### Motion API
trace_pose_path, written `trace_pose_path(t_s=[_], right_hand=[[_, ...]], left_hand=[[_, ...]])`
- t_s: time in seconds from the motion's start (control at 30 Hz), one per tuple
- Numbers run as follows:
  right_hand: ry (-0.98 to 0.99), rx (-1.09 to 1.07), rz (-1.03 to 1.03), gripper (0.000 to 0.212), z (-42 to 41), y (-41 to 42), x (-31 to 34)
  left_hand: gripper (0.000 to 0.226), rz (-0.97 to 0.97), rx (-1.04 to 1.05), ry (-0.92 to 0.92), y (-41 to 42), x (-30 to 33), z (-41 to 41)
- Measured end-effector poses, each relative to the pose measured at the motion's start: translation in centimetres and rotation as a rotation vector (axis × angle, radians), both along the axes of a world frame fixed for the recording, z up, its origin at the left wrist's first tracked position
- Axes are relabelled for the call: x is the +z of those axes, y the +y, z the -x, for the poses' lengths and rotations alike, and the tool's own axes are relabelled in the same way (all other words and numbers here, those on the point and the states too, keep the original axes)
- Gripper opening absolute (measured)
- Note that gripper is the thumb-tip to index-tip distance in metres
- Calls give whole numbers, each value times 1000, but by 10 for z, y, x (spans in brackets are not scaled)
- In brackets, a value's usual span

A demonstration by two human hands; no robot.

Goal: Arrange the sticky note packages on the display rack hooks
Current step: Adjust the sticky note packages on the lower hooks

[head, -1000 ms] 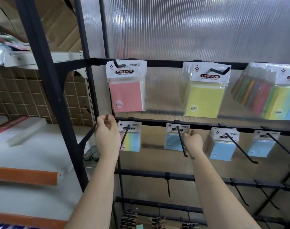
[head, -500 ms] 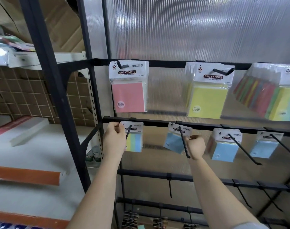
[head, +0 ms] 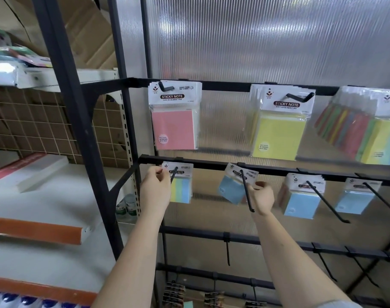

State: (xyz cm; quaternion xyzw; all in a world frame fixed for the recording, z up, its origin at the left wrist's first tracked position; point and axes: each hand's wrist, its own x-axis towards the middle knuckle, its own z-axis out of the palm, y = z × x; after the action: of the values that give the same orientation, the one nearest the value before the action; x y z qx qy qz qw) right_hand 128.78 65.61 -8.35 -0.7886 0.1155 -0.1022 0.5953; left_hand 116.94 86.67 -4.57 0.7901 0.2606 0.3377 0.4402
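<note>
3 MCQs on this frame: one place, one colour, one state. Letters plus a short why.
1. Where does the pink sticky note package hang?
A. Top rail, leftmost hook
B. Middle rail, rightmost hook
C. Bottom rail

2. What colour is the pad in the top-rail package next to the pink one, to its right?
A. Orange
B. Yellow
C. Purple

3. How does the blue package beside the right hand hang?
A. Straight
B. Tilted
C. Lying flat on a shelf

Answers:
1 A: it hangs at the left end of the top rail.
2 B: the yellow package shows a yellow pad.
3 B: its header leans and its lower corner swings left, while the multicolour package by the left hand hangs square.
</note>
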Motion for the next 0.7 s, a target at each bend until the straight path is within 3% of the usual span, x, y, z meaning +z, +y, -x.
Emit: trace_pose_path(t_s=[0.7], right_hand=[[-14,28,24,39,-3,-2,4]], left_hand=[[20,13,7,1,-5,1,-2]])
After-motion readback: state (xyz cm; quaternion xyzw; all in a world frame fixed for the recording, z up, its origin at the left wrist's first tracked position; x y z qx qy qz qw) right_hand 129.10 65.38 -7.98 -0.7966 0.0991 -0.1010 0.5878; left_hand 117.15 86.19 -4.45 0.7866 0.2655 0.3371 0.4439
